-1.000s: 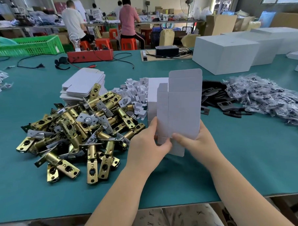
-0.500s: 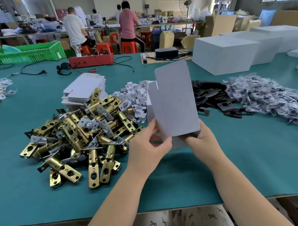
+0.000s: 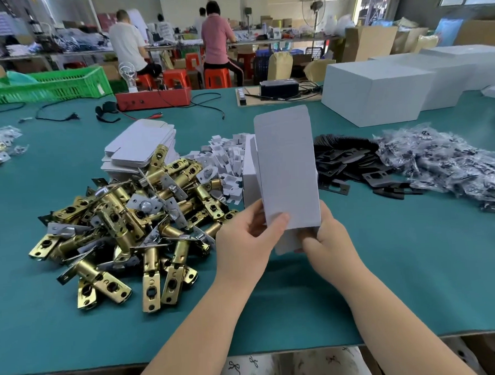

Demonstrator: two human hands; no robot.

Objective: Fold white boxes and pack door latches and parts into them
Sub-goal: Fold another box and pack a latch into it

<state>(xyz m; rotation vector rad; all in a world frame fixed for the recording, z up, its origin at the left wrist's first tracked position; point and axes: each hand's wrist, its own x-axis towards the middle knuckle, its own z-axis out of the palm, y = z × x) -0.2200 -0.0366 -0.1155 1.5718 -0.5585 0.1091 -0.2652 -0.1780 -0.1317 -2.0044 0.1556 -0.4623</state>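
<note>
I hold a white box blank [image 3: 286,168] upright above the green table [image 3: 415,279], partly opened into a sleeve. My left hand [image 3: 247,241] pinches its lower left edge with the thumb on the front. Curled at the lower right corner, my right hand [image 3: 326,240] holds the bottom flap. A pile of brass door latches [image 3: 126,221] lies to the left. Behind it sit a stack of flat white blanks [image 3: 141,145] and a heap of small white inserts [image 3: 225,157]. Black strike plates [image 3: 350,163] and bagged parts [image 3: 444,164] lie to the right.
Large white cartons [image 3: 375,91] stand at the back right. A red tray [image 3: 153,99] with cables, a green crate [image 3: 46,85] and a power strip board [image 3: 279,92] line the far edge. People sit on orange stools [image 3: 217,78] beyond the table.
The blank has turned from showing its side flaps to showing one flat face and has opened into a sleeve. Both hands shifted slightly lower on its bottom end.
</note>
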